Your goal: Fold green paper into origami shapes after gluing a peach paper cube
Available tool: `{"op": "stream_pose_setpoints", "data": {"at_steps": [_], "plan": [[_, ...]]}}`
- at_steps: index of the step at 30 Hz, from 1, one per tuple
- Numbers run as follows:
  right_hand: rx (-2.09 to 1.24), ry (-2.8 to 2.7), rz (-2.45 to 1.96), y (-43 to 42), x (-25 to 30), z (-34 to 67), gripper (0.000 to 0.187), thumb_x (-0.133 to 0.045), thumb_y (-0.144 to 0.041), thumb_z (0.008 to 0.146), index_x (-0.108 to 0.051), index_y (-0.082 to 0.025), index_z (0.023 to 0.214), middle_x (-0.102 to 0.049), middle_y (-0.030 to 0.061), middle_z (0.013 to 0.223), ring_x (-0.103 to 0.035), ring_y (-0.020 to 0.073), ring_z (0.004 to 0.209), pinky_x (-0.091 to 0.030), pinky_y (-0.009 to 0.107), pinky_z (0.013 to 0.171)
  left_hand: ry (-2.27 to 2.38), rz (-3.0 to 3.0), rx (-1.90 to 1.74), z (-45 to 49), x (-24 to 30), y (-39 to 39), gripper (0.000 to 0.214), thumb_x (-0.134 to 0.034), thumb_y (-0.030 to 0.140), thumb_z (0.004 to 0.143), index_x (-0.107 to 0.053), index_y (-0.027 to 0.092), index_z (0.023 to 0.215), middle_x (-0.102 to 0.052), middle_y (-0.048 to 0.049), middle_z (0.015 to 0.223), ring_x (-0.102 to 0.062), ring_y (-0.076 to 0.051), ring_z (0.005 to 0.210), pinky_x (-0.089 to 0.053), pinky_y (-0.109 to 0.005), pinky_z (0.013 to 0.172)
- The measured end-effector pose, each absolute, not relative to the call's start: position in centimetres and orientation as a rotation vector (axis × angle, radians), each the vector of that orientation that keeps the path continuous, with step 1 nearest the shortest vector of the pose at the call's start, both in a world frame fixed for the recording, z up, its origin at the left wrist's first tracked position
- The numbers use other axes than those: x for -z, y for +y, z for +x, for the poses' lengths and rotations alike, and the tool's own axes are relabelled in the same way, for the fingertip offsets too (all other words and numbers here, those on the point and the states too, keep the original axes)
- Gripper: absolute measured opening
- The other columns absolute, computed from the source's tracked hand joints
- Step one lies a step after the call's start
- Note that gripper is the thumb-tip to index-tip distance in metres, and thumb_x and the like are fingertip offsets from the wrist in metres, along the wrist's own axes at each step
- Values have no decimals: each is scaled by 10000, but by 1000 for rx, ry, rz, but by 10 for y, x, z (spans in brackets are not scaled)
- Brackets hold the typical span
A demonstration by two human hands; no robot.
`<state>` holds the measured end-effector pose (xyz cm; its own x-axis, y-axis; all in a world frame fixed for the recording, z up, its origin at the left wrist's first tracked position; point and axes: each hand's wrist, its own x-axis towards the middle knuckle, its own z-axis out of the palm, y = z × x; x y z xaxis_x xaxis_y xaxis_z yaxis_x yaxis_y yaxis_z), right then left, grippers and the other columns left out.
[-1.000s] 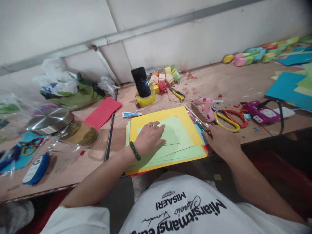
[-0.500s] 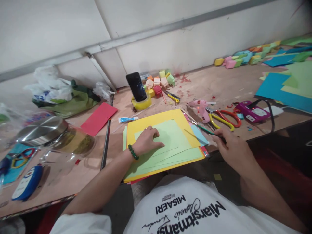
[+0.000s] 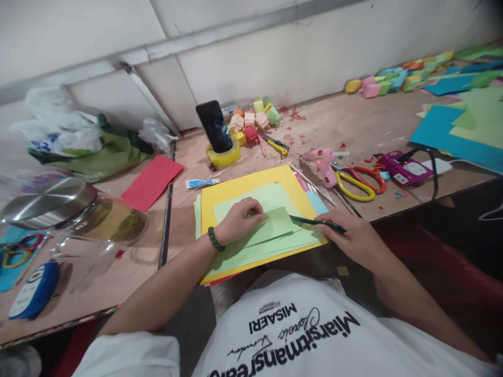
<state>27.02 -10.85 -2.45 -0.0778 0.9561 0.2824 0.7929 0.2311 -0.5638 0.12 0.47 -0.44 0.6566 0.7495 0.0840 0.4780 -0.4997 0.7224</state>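
My left hand (image 3: pixel 240 224), with a green bead bracelet at the wrist, has its thumb and fingers drawn together on a light green paper piece (image 3: pixel 278 224). That piece stands partly raised above the stack. My right hand (image 3: pixel 349 230) grips a slim dark green pencil (image 3: pixel 308 220), whose far tip reaches the right edge of the raised piece. Beneath both lie light green sheets (image 3: pixel 231 268) on yellow paper (image 3: pixel 251 181). My left fingertips partly hide the edge they pinch.
A phone (image 3: pixel 214 125) leans in a yellow tape roll (image 3: pixel 223 158). Pliers-like scissors (image 3: pixel 356 188), a pink glue gun (image 3: pixel 322 162) and a purple power adapter (image 3: pixel 404 170) lie to the right. A glass jar (image 3: pixel 113 217) and red paper (image 3: pixel 152 180) are at left.
My left thumb and fingers have closed on the light green paper and lifted its edge. My right hand has brought the pencil leftward over the sheets. The view has shifted slightly.
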Motion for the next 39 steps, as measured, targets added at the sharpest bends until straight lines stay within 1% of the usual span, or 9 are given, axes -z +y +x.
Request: {"op": "stream_pose_setpoints", "data": {"at_steps": [4, 5, 7, 9, 12, 15, 20, 31, 39], "plan": [[-374, -1985, -1571, -115, 25, 277, 265, -499, -393, 938, -703, -225, 938, -731, 50, 866, -699, 207, 778, -556, 341, 686, 933, 2284, -507, 1, 9, 4, 79, -619, 225, 840, -580, 169, 799, -632, -43, 847, -584, -167, 814, -496, -337, 787], [-372, -1994, -1566, -116, 26, 280, 268, -498, -394, 940, -705, -224, 938, -734, 49, 871, -702, 207, 782, -557, 340, 686, 949, 2324, -496, 0, 9, 3, 81, -617, 237, 845, -603, 162, 872, -648, -68, 909, -595, -186, 868, -498, -362, 820], [-374, -2007, -1563, -119, 27, 284, 266, -500, -392, 941, -707, -224, 943, -740, 51, 889, -706, 210, 795, -558, 338, 680, 977, 2440, -452, 1, 8, 1, 268, -591, 276, 877, -602, 159, 1118, -638, -136, 1156, -581, -240, 1072, -458, -454, 951], [-378, -2011, -1554, -121, 29, 286, 265, -501, -390, 943, -705, -221, 950, -742, 55, 897, -705, 210, 802, -559, 339, 688, 932, 2577, -336, 2, 5, -1, 445, -526, 330, 930, -488, 210, 1357, -487, -159, 1437, -450, -286, 1312, -321, -560, 1086], [-389, -2019, -1521, -121, 29, 285, 266, -491, -379, 953, -699, -214, 970, -738, 62, 899, -700, 206, 806, -556, 340, 704, 765, 2686, -58, 4, 5, -3, 516, -385, 408, 992, -338, 279, 1489, -279, -116, 1597, -231, -305, 1471, -147, -636, 1142], [-403, -2042, -1486, -121, 29, 284, 255, -499, -373, 954, -696, -214, 985, -733, 64, 913, -699, 204, 822, -555, 337, 720, 686, 2704, 103, 5, 8, -3, 550, -276, 464, 1008, -276, 265, 1521, -218, -103, 1618, -145, -303, 1500, -97, -648, 1146], [-406, -2062, -1426, -119, 33, 290, 264, -506, -412, 952, -696, -231, 973, -721, 54, 878, -695, 193, 788, -550, 315, 680, 703, 2732, 161, 6, 13, -3, 587, -202, 524, 1003, -249, 275, 1533, -172, -85, 1628, -122, -284, 1507, -61, -606, 1168], [-428, -2073, -1397, -114, 37, 294, 296, -496, -465, 953, -704, -255, 965, -705, 44, 838, -680, 182, 743, -535, 299, 641, 727, 2753, 207, 8, 10, -5, 582, -209, 518, 1005, -237, 278, 1534, -155, -76, 1630, -116, -273, 1510, -70, -596, 1170], [-399, -2096, -1343, -106, 32, 299, 265, -522, -426, 950, -705, -234, 938, -694, 43, 836, -673, 167, 736, -522, 277, 632, 720, 2769, 177, 8, 11, -6, 575, -220, 496, 1006, -259, 255, 1527, -190, -95, 1623, -142, -278, 1505, -102, -606, 1160]]}}
